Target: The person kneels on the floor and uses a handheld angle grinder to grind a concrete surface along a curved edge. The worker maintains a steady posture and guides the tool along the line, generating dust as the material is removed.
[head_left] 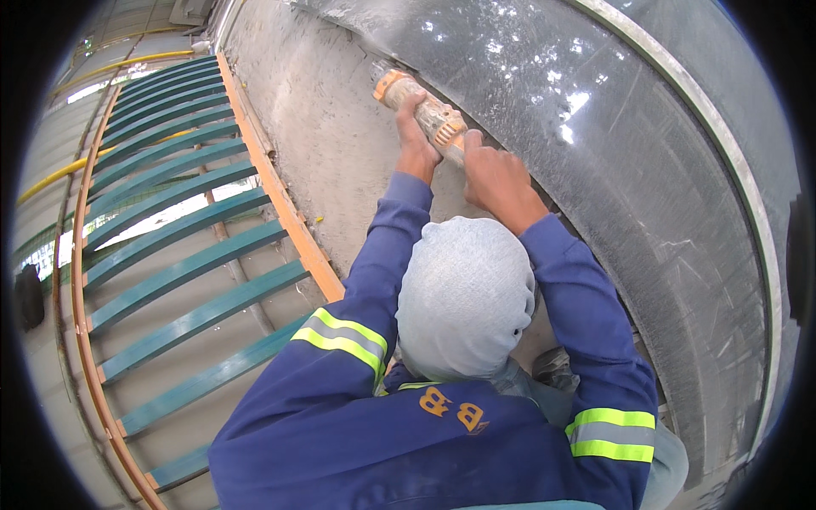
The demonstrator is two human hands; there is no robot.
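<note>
A dust-coated orange angle grinder [431,114] slants up and to the left, along the lower edge of a grey, shiny panel [586,136]. My left hand [416,140] is closed round its middle, the thumb lying over the body. Around the rear end, my right hand [497,174] is closed as well. The tool's orange head [391,85] lies near the pale, dusty concrete surface [327,127]; its disc cannot be made out. Both arms reach forward in dark blue sleeves with reflective bands.
To the left lies a rack with teal slats [183,217] and an orange side rail [272,178]. A pale metal rim [714,136] curves round the panel on the right. My bent knee in light blue cloth [463,297] stands between my arms. Yellow pipes [127,61] run at the far left.
</note>
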